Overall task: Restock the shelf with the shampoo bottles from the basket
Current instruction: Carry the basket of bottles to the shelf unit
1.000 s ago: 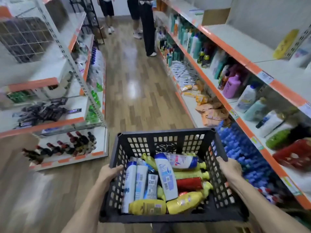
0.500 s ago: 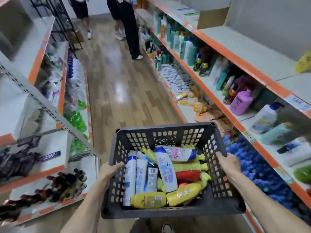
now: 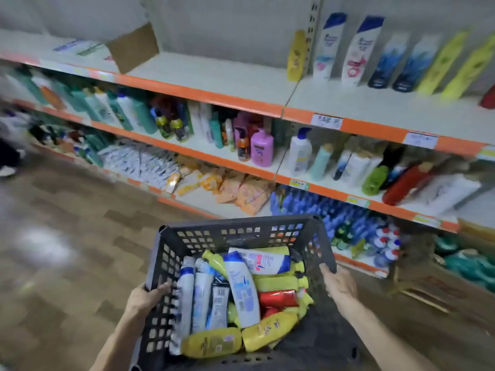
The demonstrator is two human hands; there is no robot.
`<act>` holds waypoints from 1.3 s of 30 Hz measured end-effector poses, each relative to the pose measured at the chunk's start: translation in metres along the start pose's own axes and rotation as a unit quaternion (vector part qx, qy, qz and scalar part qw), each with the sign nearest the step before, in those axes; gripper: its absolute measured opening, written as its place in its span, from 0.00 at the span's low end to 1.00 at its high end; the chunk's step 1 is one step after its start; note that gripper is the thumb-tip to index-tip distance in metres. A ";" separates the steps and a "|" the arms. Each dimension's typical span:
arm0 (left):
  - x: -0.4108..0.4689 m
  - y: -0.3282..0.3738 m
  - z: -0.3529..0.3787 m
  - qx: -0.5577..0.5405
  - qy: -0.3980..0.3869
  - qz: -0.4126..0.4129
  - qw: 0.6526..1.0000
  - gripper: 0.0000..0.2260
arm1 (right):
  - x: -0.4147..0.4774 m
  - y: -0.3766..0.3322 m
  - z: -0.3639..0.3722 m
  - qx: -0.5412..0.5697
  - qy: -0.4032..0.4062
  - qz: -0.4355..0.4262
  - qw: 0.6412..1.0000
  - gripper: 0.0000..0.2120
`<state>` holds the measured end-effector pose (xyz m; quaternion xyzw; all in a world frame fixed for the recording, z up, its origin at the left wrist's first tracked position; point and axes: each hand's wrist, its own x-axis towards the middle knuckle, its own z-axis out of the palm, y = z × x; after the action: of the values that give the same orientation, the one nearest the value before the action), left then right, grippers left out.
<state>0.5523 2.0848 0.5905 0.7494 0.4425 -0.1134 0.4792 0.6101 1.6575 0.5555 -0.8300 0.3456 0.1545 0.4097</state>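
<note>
Blurred: the left part of the shelves and the wooden floor (image 3: 67,236) are only a smear, and we cannot read the price labels (image 3: 326,121)
Cut off: both forearms leave the picture at the bottom edge; the last bottles on the right are cut by the right edge
Hidden: the lower bottles in the basket (image 3: 241,231) lie under the upper ones, so we cannot count them
Left hand (image 3: 146,298): it grips the left rim of the basket, with the fingers curled over the edge to the inside
Right hand (image 3: 338,283): it holds the right rim with its back turned up; we cannot see the fingertips well
Basket material: dark plastic, the walls are pierced with square holes
Shampoo bottles (image 3: 242,290): they lie in a heap inside the basket, white with blue caps, yellow, and one red; smooth glossy plastic with flat oval bodies
Top shelf (image 3: 214,79): pale board with an orange front strip
Standing bottles (image 3: 356,49): an upright row on the right part of the top shelf, white, dark blue and yellow
Cardboard (image 3: 134,46): a brown flat piece, standing at the back of the top shelf
</note>
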 end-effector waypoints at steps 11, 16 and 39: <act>0.043 0.118 0.161 0.138 -0.185 0.064 0.971 0.14 | 0.021 0.063 -0.100 0.079 0.161 0.160 0.971 0.16; 0.048 0.144 0.225 0.146 -0.213 0.075 0.963 0.14 | 0.055 0.079 -0.127 0.077 0.178 0.196 0.961 0.19; 0.023 0.152 0.376 0.225 -0.191 0.075 0.952 0.11 | 0.134 0.164 -0.188 0.086 0.146 0.284 0.944 0.23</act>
<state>0.7785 1.7675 0.4773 0.8332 0.2479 -0.3148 0.3812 0.5860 1.3802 0.5054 -0.6725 0.6349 0.1114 0.3637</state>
